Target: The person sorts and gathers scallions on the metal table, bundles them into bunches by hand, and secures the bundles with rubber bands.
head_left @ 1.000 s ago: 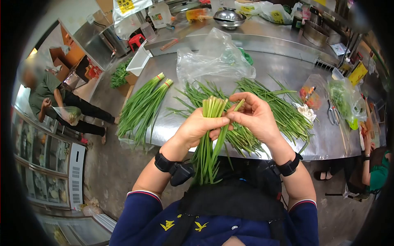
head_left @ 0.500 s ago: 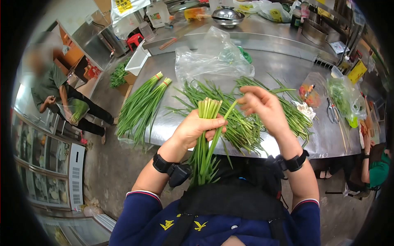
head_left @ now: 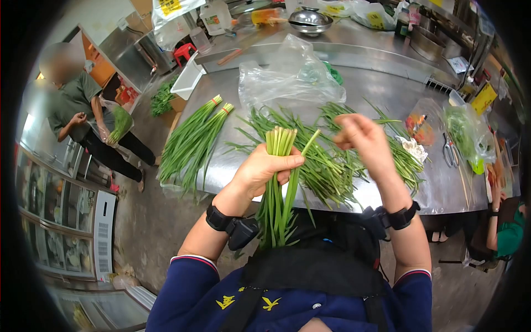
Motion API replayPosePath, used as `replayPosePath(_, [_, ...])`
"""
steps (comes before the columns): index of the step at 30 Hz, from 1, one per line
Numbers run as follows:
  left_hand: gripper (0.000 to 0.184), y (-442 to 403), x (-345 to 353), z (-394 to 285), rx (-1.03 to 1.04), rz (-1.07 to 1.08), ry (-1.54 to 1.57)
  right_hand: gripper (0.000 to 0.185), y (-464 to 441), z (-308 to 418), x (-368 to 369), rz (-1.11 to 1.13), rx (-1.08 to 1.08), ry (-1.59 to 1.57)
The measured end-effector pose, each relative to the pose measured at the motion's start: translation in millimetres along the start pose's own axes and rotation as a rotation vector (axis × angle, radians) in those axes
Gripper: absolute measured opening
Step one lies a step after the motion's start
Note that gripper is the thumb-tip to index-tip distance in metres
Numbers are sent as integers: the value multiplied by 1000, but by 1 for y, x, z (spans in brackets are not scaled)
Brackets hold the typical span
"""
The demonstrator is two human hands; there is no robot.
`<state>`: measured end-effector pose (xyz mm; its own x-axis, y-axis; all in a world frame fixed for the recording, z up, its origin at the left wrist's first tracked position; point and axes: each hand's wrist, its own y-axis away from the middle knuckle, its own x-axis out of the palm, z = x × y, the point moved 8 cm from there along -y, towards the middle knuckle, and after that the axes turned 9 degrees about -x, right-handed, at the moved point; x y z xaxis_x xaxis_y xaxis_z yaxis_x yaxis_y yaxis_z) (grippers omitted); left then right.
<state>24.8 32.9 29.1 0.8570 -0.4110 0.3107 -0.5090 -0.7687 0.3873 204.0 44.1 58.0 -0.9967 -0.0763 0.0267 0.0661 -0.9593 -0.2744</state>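
Your left hand [head_left: 264, 166] is clamped around a bunch of green stalks [head_left: 274, 205], thumb laid across the front and fingers wrapped behind. The bunch stands upright over the near edge of the table [head_left: 437, 195]: pale, blunt, tube-like ends packed together at the top, flat, limp, dark-green blades hanging below your fist. One single stalk [head_left: 311, 143] leans out to the right of the others, its lower part pinned by your left thumb.

Your right hand [head_left: 365, 143] is raised to the right of that stalk, apart from it, fingers bent. It is blurred; you cannot tell whether the fingertips meet.

Surface: smooth sheet metal, glossy, with bright glare. Far side of your hands, a loose middle heap [head_left: 332, 174] of the same stalks lies fanned out, and a right-hand heap [head_left: 406, 169] lies beyond your right wrist. To the left, two tied bundles [head_left: 193, 138] lie side by side, slim and glossy, each bound near its pale ends by a red band [head_left: 227, 109].

Farther back, a clear plastic bag [head_left: 271, 83] sits crinkled and partly puffed. On the right: a soft white crumpled wad [head_left: 414, 149], scissors [head_left: 450, 152] and thin straight sticks [head_left: 463, 185].
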Motion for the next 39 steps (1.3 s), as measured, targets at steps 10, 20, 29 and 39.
replayPosePath(10, [19, -4, 18, -10, 42, 50, -53, 34, 1, 4, 49, 191, 43, -174])
replayPosePath(20, [20, -1, -3, -19, 77, -20, -12, 37, 18, -25, 62, 293, 57, 1])
replayPosePath(29, [16, 6, -44, -47, 300, -238, 164, 35, 37, -28, 99, 517, 178, -70])
replayPosePath(39, [15, 52, -112, -99, 544, -360, 275, 34, 131, -50, 37, 708, 264, 195])
